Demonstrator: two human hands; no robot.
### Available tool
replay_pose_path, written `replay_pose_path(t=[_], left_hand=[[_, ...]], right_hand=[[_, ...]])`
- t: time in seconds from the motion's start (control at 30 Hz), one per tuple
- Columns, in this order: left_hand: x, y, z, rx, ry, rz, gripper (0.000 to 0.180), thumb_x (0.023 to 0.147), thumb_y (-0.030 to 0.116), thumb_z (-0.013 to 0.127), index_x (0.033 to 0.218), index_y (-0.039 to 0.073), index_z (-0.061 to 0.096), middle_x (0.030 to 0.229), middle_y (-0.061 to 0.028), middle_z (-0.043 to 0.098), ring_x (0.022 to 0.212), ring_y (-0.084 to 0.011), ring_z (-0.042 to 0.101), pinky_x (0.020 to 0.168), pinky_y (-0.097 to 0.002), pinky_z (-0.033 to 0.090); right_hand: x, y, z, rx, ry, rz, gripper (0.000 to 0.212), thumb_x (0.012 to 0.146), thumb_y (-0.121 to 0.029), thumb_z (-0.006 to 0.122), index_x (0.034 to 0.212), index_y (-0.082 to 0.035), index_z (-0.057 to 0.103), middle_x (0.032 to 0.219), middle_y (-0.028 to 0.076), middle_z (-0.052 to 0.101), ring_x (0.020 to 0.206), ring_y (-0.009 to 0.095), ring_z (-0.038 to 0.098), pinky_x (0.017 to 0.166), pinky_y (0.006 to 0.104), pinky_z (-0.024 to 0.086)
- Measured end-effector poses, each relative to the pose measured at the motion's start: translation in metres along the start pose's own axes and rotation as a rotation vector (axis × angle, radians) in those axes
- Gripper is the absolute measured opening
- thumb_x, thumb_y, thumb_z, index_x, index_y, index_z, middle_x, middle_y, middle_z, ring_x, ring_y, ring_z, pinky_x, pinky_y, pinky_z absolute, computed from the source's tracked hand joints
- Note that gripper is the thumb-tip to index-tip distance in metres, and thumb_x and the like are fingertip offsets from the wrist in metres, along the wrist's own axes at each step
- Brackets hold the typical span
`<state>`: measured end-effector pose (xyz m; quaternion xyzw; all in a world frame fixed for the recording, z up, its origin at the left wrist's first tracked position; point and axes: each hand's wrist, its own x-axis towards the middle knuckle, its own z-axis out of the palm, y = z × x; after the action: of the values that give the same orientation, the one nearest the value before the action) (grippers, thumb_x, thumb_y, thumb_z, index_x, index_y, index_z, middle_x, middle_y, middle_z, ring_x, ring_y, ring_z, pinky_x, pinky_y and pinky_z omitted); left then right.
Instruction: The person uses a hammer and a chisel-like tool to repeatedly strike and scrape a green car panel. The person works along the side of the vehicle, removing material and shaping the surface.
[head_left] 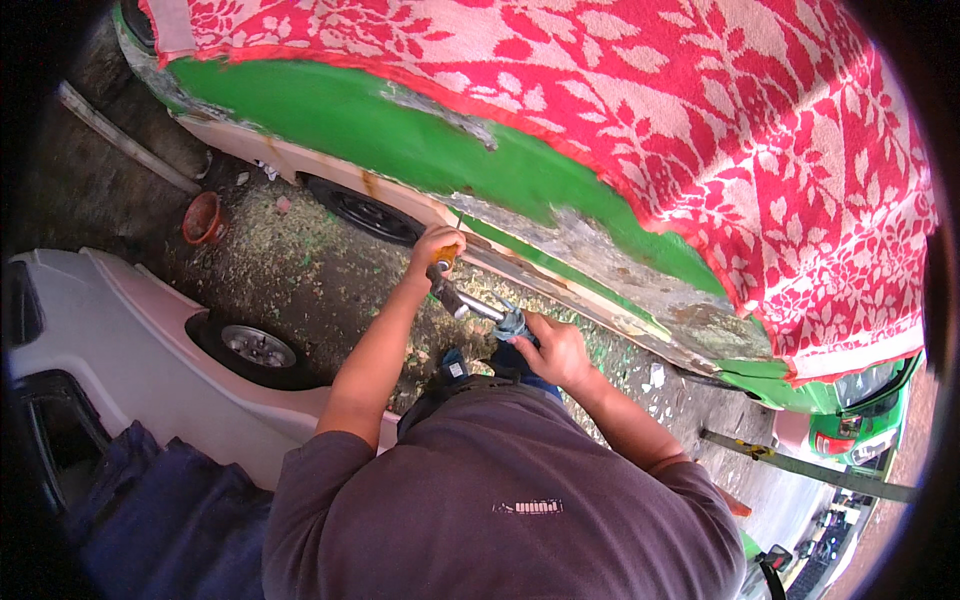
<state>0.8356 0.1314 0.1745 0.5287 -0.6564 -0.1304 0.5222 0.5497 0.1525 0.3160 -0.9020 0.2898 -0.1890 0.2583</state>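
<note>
My right hand [558, 351] grips what looks like a hammer [482, 306], by a blue-wrapped handle at the end of its bright metal shaft. The dark head points up and left toward my left hand [434, 248]. My left hand is closed around a small orange-yellow piece [446, 258]; its kind cannot be made out. The hammer's head is right beside that piece, and whether they touch is unclear. Just beyond both hands stands a green car [330, 108] with bare, scraped patches along its lower side.
A red-and-pink floral cloth [640, 90] drapes over the green car, whose dark wheel [365, 212] lies near my left hand. At left stands a pale car [110, 310]. A reddish-brown pot [204, 218] and scattered flakes [290, 240] are on the ground. A long bar [830, 470] extends at right.
</note>
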Motion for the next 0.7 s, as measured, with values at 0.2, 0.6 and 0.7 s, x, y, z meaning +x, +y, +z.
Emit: replay_pose_path(t=[0.2, 0.6, 0.7], left_hand=[[0.009, 0.018, -0.008, 0.012, -0.069, -0.027, 0.015, 0.067, 0.007, 0.062, 0.072, 0.008, 0.048, 0.074, -0.0035, 0.058, 0.073, -0.0259, 0.054, 0.075, -0.0333, 0.038], [0.016, 0.023, 0.007, 0.104, -0.155, -0.076, 0.017, 0.066, 0.009, 0.062, 0.073, 0.010, 0.047, 0.075, -0.0041, 0.058, 0.074, -0.0260, 0.056, 0.077, -0.0336, 0.039], [0.028, 0.032, 0.002, 0.059, -0.132, -0.086, 0.016, 0.067, 0.006, 0.061, 0.074, 0.010, 0.047, 0.074, -0.0056, 0.057, 0.073, -0.0293, 0.055, 0.075, -0.0355, 0.039]], right_hand=[[-0.006, 0.014, 0.013, -0.058, -0.001, 0.142, 0.031, 0.088, -0.029, 0.067, 0.108, -0.007, 0.061, 0.077, 0.017, 0.066, 0.065, 0.037, 0.065, 0.055, 0.0453, 0.051], [-0.012, 0.027, 0.012, 0.065, 0.012, 0.153, 0.030, 0.088, -0.030, 0.067, 0.108, -0.009, 0.062, 0.074, 0.017, 0.065, 0.068, 0.039, 0.065, 0.058, 0.0468, 0.051], [-0.011, 0.034, 0.003, 0.066, 0.004, 0.146, 0.031, 0.087, -0.031, 0.068, 0.108, -0.009, 0.063, 0.072, 0.018, 0.065, 0.068, 0.039, 0.065, 0.058, 0.0465, 0.051]])
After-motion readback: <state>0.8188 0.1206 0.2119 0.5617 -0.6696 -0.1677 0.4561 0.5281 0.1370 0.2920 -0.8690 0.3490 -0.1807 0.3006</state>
